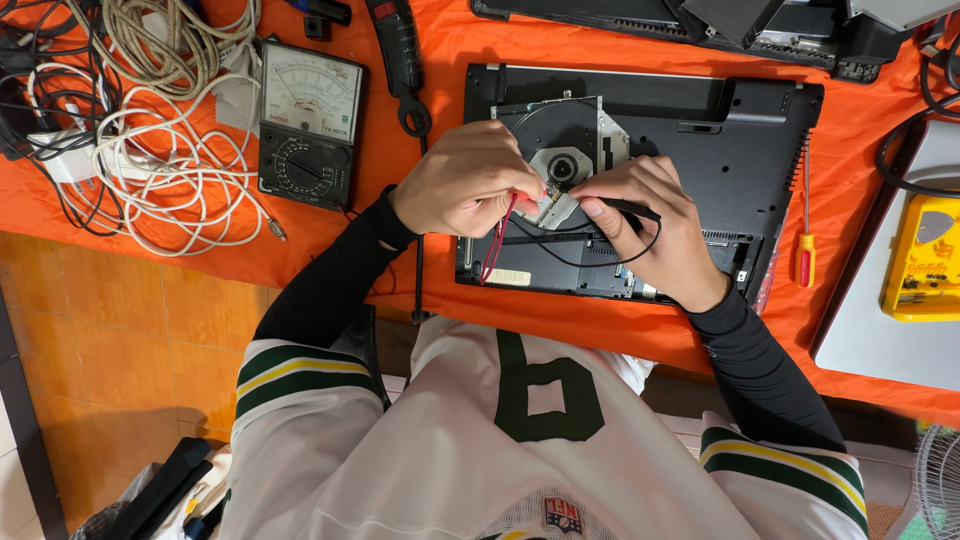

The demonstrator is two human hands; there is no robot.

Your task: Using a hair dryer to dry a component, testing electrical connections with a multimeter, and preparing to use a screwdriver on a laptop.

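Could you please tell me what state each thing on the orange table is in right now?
Left hand: holding the red probe on the drive.
Right hand: holding the black probe on the drive.
Optical drive: opened, lying on the laptop base.
Laptop base: underside up, flat.
Analog multimeter: face up, leads plugged in.
Orange screwdriver: lying unused.
White cables: tangled in a heap.

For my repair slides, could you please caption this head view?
Left hand and right hand press red and black probes to an optical drive on an upturned laptop.
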